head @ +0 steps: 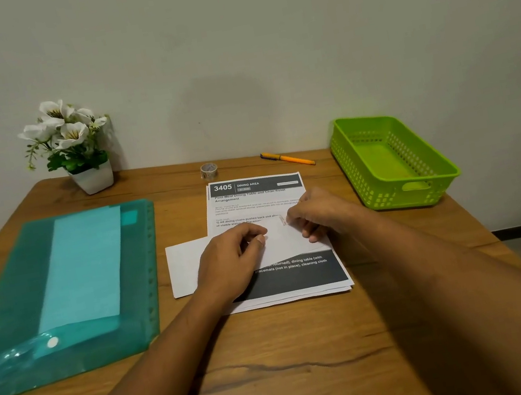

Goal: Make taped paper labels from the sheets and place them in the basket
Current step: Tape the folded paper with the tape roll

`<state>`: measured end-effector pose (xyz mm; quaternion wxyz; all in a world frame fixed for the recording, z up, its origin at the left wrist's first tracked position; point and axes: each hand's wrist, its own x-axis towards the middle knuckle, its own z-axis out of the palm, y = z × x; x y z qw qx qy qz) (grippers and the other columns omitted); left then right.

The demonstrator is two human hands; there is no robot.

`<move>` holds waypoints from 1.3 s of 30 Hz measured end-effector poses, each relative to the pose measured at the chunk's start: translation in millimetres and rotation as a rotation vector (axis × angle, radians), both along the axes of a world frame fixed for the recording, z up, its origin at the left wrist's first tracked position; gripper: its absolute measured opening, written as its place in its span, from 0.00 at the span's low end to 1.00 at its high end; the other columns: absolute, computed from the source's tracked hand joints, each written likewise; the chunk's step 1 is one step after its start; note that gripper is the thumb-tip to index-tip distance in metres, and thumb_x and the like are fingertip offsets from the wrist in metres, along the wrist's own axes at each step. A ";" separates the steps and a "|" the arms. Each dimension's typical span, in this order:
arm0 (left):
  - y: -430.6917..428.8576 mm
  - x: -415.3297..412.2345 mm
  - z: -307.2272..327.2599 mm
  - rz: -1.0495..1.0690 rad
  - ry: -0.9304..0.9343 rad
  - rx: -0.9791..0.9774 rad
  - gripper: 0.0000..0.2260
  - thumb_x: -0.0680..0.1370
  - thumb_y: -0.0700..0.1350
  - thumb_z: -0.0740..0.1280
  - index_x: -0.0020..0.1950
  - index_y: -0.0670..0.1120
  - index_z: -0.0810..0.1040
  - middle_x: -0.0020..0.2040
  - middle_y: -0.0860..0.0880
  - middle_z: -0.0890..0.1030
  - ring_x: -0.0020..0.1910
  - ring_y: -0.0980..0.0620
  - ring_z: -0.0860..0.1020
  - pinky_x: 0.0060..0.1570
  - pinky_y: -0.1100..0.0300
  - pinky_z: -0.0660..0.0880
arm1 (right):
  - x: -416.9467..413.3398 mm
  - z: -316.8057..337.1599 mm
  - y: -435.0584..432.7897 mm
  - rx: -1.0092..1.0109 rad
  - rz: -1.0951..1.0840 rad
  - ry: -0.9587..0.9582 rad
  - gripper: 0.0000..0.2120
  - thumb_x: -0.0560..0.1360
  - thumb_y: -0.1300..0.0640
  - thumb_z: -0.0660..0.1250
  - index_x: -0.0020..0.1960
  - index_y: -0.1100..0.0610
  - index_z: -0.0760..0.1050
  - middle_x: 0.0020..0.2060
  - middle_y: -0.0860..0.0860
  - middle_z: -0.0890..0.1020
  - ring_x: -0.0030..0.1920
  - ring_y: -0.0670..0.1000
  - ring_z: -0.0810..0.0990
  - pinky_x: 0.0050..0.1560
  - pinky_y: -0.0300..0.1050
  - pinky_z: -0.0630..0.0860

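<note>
A folded blank white paper piece [185, 265] lies across a small stack of printed sheets [256, 191] in the middle of the wooden table. My left hand [232, 260] presses down on the white piece with fingers curled. My right hand [319, 212] pinches its upper right edge, where a short strip of tape [283, 219] shows beside the fingertips. A roll of clear tape [208, 170] stands behind the sheets near the wall. The green plastic basket [427, 153] sits at the right with nothing visible inside.
An orange pen [287, 158] lies behind the sheets. A teal plastic folder [61, 292] with paper inside covers the table's left side. A white pot of artificial flowers [72, 149] stands at the back left. The table's right edge drops to the floor.
</note>
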<state>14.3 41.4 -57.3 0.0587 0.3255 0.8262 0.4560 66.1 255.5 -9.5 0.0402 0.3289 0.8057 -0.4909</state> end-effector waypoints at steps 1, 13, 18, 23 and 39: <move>0.1 0.0 0.1 0.001 -0.003 -0.003 0.08 0.82 0.53 0.67 0.58 0.58 0.83 0.51 0.63 0.83 0.51 0.62 0.79 0.49 0.58 0.78 | -0.3 0.9 0.1 -0.001 0.001 -0.004 0.05 0.75 0.65 0.70 0.42 0.64 0.77 0.32 0.59 0.80 0.26 0.51 0.78 0.26 0.43 0.77; 0.3 1.5 2.2 0.007 0.002 -0.008 0.08 0.82 0.52 0.67 0.58 0.57 0.84 0.51 0.63 0.83 0.50 0.62 0.79 0.46 0.62 0.75 | -0.9 6.5 4.1 -0.013 0.049 -0.051 0.05 0.76 0.64 0.72 0.43 0.64 0.78 0.30 0.56 0.80 0.28 0.51 0.80 0.29 0.43 0.79; 0.8 1.9 2.4 0.010 -0.001 -0.006 0.07 0.81 0.52 0.68 0.57 0.57 0.84 0.49 0.63 0.83 0.50 0.62 0.79 0.45 0.63 0.73 | -2.1 7.4 4.5 0.004 0.062 -0.064 0.05 0.76 0.63 0.72 0.43 0.63 0.78 0.30 0.55 0.80 0.27 0.50 0.80 0.28 0.43 0.79; 0.8 1.7 2.7 0.007 0.000 -0.012 0.08 0.82 0.52 0.68 0.58 0.57 0.84 0.51 0.62 0.84 0.51 0.61 0.79 0.46 0.61 0.75 | -4.8 4.6 3.5 0.036 0.064 -0.073 0.06 0.76 0.64 0.72 0.41 0.63 0.78 0.28 0.55 0.79 0.26 0.50 0.78 0.28 0.43 0.78; 0.0 2.0 3.3 0.001 0.003 -0.012 0.08 0.81 0.52 0.68 0.58 0.57 0.84 0.50 0.63 0.84 0.50 0.62 0.79 0.47 0.60 0.76 | 12.4 -16.4 4.7 -0.013 -0.146 0.180 0.07 0.78 0.65 0.70 0.47 0.59 0.71 0.33 0.60 0.81 0.25 0.51 0.80 0.24 0.43 0.76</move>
